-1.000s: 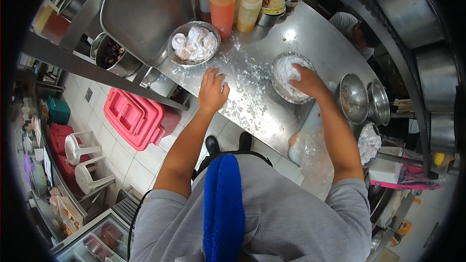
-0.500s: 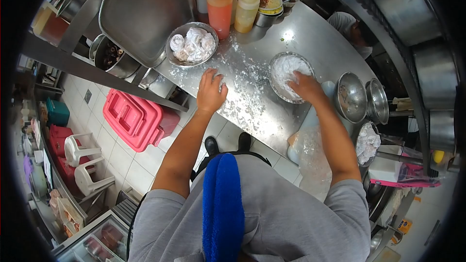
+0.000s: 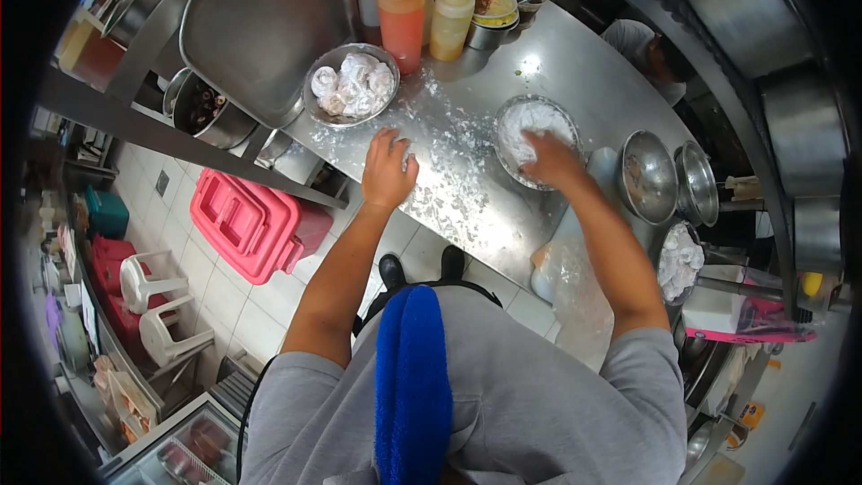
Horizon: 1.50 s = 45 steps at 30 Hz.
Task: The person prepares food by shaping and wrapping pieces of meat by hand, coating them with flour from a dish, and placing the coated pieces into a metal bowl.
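My right hand reaches into a metal bowl of white powder that looks like flour. Its fingertips are down in the powder, so their grip is hidden. Over the near edge of the steel table is my left hand, fingers loosely bent and thumb apart, with nothing visible in it. Just beyond it, a metal bowl holds several rounded pieces coated in white powder. Loose powder is scattered over the steel between the two bowls.
Squeeze bottles and small food containers stand at the back. Metal bowls and a bowl of white-coated pieces are at right. A pink lidded bin sits on the floor at left. Another person is beyond the table.
My right hand has shifted slightly left and deeper over the powder in its bowl. My left hand stays almost in place.
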Each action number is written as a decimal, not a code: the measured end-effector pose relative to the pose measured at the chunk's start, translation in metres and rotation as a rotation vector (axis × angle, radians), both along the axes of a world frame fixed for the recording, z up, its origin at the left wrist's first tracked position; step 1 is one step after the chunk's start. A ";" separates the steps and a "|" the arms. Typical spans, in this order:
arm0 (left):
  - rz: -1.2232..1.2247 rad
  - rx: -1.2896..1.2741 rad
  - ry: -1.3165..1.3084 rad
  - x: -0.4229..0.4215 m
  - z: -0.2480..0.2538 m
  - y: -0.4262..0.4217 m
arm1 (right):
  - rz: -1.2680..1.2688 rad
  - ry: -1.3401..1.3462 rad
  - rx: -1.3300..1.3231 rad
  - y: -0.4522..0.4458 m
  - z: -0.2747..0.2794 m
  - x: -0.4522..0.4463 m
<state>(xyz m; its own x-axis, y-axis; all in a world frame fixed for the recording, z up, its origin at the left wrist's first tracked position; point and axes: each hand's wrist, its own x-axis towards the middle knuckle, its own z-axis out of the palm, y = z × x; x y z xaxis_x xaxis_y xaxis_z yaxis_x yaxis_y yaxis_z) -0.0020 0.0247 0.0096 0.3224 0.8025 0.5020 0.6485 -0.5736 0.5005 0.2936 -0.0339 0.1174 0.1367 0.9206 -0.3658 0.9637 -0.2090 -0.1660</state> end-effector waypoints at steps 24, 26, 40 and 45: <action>0.023 -0.035 -0.061 -0.005 0.004 0.000 | -0.127 1.452 -0.030 0.124 0.036 -0.091; 0.029 -0.049 -0.046 -0.005 0.003 0.000 | 0.161 1.028 0.127 0.159 0.018 -0.135; 0.011 -0.075 -0.055 -0.007 0.004 0.002 | 0.663 0.506 0.498 0.165 0.019 -0.203; -0.071 0.001 -0.005 -0.004 -0.025 0.007 | 0.321 0.833 0.360 0.110 0.092 -0.115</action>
